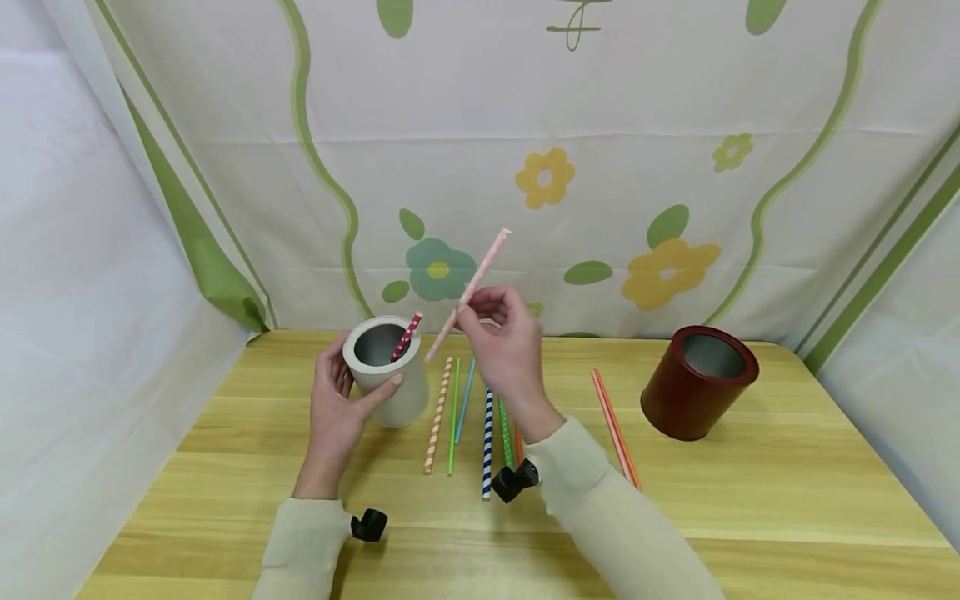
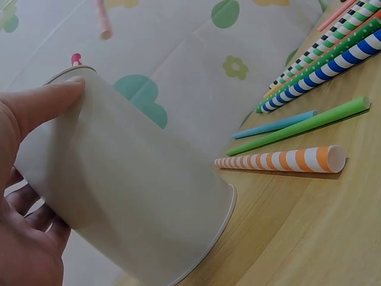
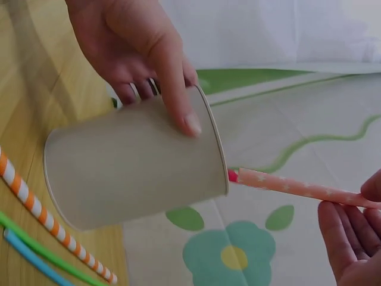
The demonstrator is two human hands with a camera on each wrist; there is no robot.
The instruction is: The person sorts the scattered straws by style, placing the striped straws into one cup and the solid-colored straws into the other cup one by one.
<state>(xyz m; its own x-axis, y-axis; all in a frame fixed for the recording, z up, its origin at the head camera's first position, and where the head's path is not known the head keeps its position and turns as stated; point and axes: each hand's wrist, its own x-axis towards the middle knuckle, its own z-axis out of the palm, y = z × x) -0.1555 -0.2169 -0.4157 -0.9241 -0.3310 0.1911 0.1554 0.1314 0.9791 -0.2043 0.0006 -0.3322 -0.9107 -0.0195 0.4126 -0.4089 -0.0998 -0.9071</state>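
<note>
Straw (image 1: 481, 273), pale pink with white marks, slants in mid-air, its low end just beside the rim of the white can (image 1: 401, 400). I see the right hand (image 1: 510, 350) pinching it between thumb and forefinger; the other fingers are partly hidden from me.

The left hand (image 1: 339, 412) grips the can, thumb pressed to the wall — the remaining fingers go round the far side, where I lose their tips. Inside leans a dotted straw (image 1: 406, 337), its foot out of my sight (the left wrist view gives me only its red tip). My right wrist view sets the pink end right over that tip, so I cannot tell whether they touch.

On the table (image 1: 420, 550) lie an orange-striped straw (image 1: 438, 417), a green straw (image 1: 454, 417), a blue straw (image 1: 465, 404) and a blue-striped straw (image 1: 487, 442); the right sleeve (image 1: 607, 508) covers part of the others. Farther right, two straws (image 1: 617, 429) run behind it. I cannot see the floor of the red can (image 1: 675, 404).
</note>
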